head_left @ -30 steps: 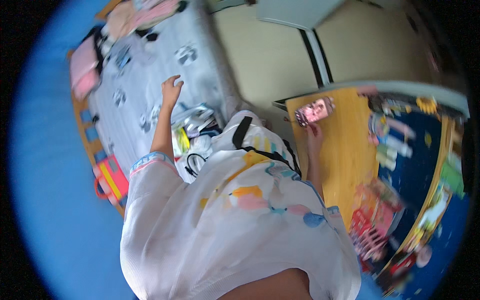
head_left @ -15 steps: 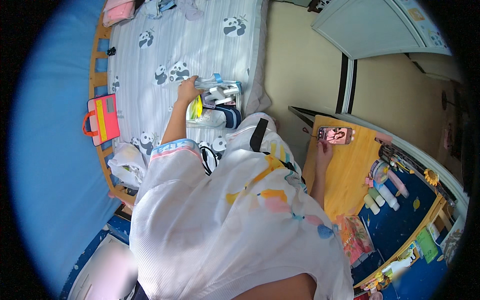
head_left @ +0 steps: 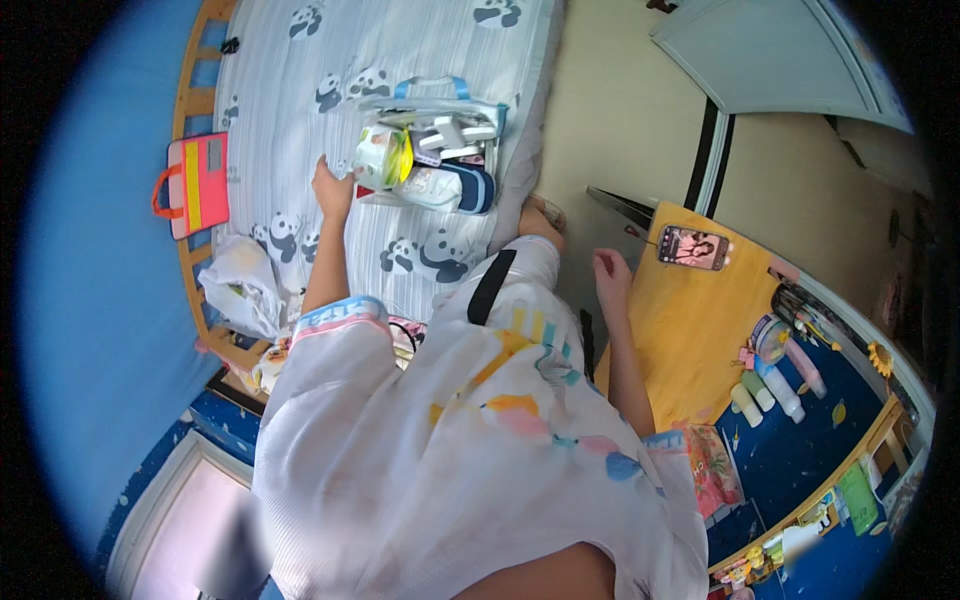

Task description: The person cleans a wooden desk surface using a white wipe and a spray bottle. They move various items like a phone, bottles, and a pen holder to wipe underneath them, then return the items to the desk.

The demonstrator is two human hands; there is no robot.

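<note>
On the panda-print bed lies a clear bag point(head_left: 505, 118) with a light blue handle. Inside it are a white and green pack point(head_left: 380, 155), several white boxy pieces point(head_left: 450, 132) and a dark blue and white pouch point(head_left: 447, 188). My left hand point(head_left: 333, 190) is just left of the bag, apart from it, empty with its fingers apart. Beside the wooden desk's left edge hangs my right hand point(head_left: 612, 277), its fingers curled in with nothing visible in them. The phone point(head_left: 693, 248), its screen lit with a picture of a person, lies on the desk.
A pink and yellow case point(head_left: 198, 187) with an orange handle rests by the bed's wooden rail point(head_left: 200, 101). Near it sits a white plastic bag point(head_left: 243, 285). Bottles point(head_left: 778, 388) stand beyond the desk point(head_left: 668, 335). A grey-white cabinet door point(head_left: 765, 60) is at the upper right.
My left hand has let go of the clear bag and drawn back left. My right hand has left the phone and moved off the desk edge. The view has shifted.
</note>
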